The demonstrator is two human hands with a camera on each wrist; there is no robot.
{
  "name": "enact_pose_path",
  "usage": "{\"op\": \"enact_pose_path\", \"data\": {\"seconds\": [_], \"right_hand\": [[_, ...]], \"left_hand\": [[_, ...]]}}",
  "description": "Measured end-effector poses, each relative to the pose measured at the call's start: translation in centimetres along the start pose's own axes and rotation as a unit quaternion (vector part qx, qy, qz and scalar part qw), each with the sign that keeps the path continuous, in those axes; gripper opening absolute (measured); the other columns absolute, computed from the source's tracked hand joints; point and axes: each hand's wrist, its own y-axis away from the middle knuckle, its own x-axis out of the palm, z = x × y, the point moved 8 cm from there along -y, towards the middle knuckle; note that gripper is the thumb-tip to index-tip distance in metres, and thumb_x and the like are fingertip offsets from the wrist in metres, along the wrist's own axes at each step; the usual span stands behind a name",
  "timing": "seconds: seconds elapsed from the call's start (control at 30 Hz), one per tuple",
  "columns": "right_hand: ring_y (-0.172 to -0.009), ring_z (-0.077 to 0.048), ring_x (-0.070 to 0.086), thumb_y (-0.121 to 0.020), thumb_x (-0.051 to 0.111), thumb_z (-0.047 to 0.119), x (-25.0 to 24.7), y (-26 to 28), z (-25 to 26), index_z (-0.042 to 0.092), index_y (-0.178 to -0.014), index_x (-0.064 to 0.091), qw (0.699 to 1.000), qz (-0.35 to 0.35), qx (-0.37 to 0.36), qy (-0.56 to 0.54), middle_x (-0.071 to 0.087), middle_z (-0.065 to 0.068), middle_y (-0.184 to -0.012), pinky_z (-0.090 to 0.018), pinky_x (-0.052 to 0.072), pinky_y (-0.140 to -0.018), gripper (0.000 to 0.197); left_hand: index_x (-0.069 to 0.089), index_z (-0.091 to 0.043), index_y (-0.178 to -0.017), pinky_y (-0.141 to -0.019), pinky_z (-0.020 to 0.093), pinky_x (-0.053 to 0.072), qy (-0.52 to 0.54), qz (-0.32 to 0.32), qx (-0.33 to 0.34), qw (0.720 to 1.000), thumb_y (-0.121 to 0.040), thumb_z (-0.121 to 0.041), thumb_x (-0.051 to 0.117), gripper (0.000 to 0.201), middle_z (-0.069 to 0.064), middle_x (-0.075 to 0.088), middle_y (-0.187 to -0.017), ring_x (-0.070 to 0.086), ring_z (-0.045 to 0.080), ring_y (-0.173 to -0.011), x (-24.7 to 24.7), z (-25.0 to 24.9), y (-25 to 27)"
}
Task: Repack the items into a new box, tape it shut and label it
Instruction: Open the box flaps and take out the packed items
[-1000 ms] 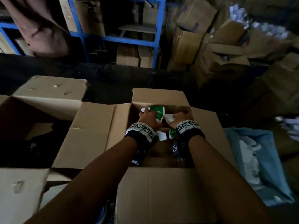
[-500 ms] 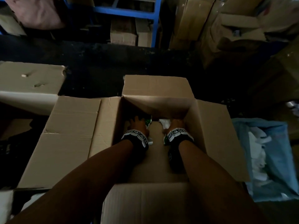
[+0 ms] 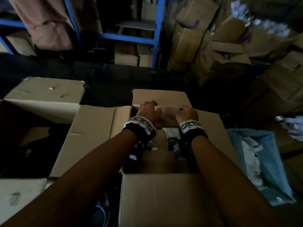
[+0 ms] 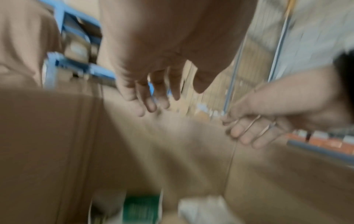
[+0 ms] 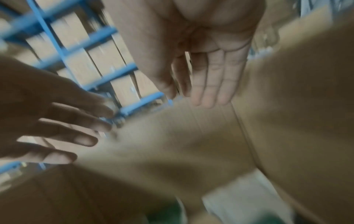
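I see both of my hands raised over the open brown cardboard box [image 3: 164,199] that sits in front of me with its four flaps spread outward. The left hand [image 3: 148,110] and the right hand [image 3: 186,114] hover near the far flap [image 3: 159,98], knuckles toward the head camera, so from there I cannot read the fingers. The wrist views settle it, though they are smeared by motion: on the left hand the fingers [image 4: 151,100] hang straight and loose, and on the right hand the fingers [image 5: 210,84] are extended side by side. Each grip is released and carries nothing.

The items are down inside the box, at its far end. I make out a green-and-white packet [image 3: 172,141] low beside the right wristband and a pale flat packet [image 3: 170,131] just beyond it; the left wrist view shows the same green packet [image 4: 141,209] on the box floor beneath the palm. They lie there, I judge, because this is the new box being filled, and the flaps are splayed wide to leave the opening free for loading.

To my left stands a second open cardboard box [image 3: 42,102], dark inside, probably the one being emptied. A blue plastic bag of white scraps [image 3: 265,163] lies to my right

My reading is that packing is under way; taping and labelling are not yet begun
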Motion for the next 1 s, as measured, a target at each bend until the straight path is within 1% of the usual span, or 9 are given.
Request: {"op": "enact_pose_path", "data": {"seconds": [0.1,0.3,0.43,0.53,0.6,0.67,0.73,0.83,1.0], "right_hand": [[-0.103,-0.035,0.062,-0.090,0.052,0.020,-2.5,1.7,2.0,0.012,-0.104,0.072,0.999,-0.021,-0.022,-0.034,0.068,-0.013,-0.114,-0.033,0.050,-0.082,0.026],[-0.114,-0.030,0.059,-0.091,0.054,0.026,-4.4,6.3,3.0,0.018,-0.114,0.070,0.995,-0.047,-0.056,-0.073,0.066,-0.007,-0.124,-0.033,0.047,-0.096,0.030],[-0.111,-0.034,0.059,-0.091,0.051,0.033,-4.8,9.0,0.8,0.019,-0.111,0.069,0.998,-0.036,-0.033,-0.046,0.065,-0.010,-0.122,-0.034,0.047,-0.092,0.031],[-0.102,-0.035,0.059,-0.091,0.045,0.043,-4.6,10.4,-1.7,0.017,-0.103,0.069,1.000,-0.004,-0.021,0.014,0.064,-0.015,-0.115,-0.035,0.045,-0.082,0.038],[-0.096,-0.035,0.060,-0.093,0.045,0.039,-4.5,10.9,-3.2,0.014,-0.098,0.069,0.997,0.013,-0.043,0.064,0.065,-0.017,-0.108,-0.033,0.046,-0.078,0.035],[-0.098,-0.036,0.059,-0.093,0.045,0.033,-4.4,10.9,-5.1,0.013,-0.104,0.066,0.989,0.020,-0.060,0.135,0.063,-0.018,-0.111,-0.036,0.050,-0.080,0.031],[-0.107,-0.039,0.051,-0.095,0.040,0.034,-3.9,10.7,-7.2,0.017,-0.122,0.055,0.978,0.035,-0.060,0.195,0.052,-0.019,-0.120,-0.045,0.049,-0.088,0.036],[-0.116,-0.043,0.042,-0.094,0.037,0.029,-3.1,10.1,-9.9,0.020,-0.136,0.036,0.962,0.069,-0.073,0.255,0.042,-0.020,-0.128,-0.053,0.044,-0.093,0.043],[-0.119,-0.040,0.044,-0.097,0.033,0.031,-3.5,7.0,-13.7,0.036,-0.147,0.023,0.963,0.101,-0.123,0.215,0.042,-0.013,-0.138,-0.049,0.045,-0.095,0.051]], "left_hand": [[0.059,-0.012,-0.110,-0.089,0.033,0.044,0.035,-0.050,0.044,0.997,-0.089,-0.034,0.052,0.032,0.011,0.062,-0.113,0.057,0.027,-0.107,-4.2,-2.1,2.4],[0.053,-0.016,-0.120,-0.087,0.031,0.045,0.059,-0.043,0.067,0.995,-0.090,-0.034,0.053,0.035,0.008,0.065,-0.111,0.060,0.025,-0.103,-7.8,-1.9,6.9],[0.043,-0.018,-0.130,-0.094,0.038,0.046,0.026,-0.012,0.050,0.998,-0.086,-0.034,0.055,0.049,0.013,0.059,-0.120,0.057,0.030,-0.110,-6.9,1.7,9.0],[0.036,-0.020,-0.133,-0.096,0.047,0.045,-0.049,0.019,0.022,0.998,-0.081,-0.046,0.054,0.062,0.016,0.053,-0.125,0.052,0.035,-0.114,-5.2,4.3,10.3],[0.033,-0.023,-0.135,-0.098,0.049,0.041,-0.105,0.038,-0.016,0.994,-0.081,-0.047,0.053,0.062,0.017,0.048,-0.125,0.045,0.039,-0.117,-3.9,6.1,11.0],[0.032,-0.025,-0.134,-0.096,0.050,0.037,-0.141,0.034,-0.037,0.989,-0.078,-0.048,0.049,0.063,0.018,0.046,-0.125,0.040,0.039,-0.118,-3.0,7.1,11.6],[0.028,-0.026,-0.138,-0.095,0.050,0.035,-0.157,0.014,-0.047,0.986,-0.081,-0.046,0.046,0.063,0.016,0.046,-0.123,0.040,0.039,-0.115,-2.4,7.2,12.2],[0.022,-0.026,-0.141,-0.095,0.050,0.038,-0.142,-0.038,-0.045,0.988,-0.084,-0.045,0.041,0.063,0.011,0.044,-0.126,0.043,0.037,-0.113,-2.0,6.9,12.9],[0.005,-0.030,-0.146,-0.097,0.049,0.042,-0.064,-0.035,-0.030,0.997,-0.087,-0.035,0.043,0.070,0.014,0.035,-0.140,0.043,0.038,-0.123,1.6,7.4,10.9]]}}
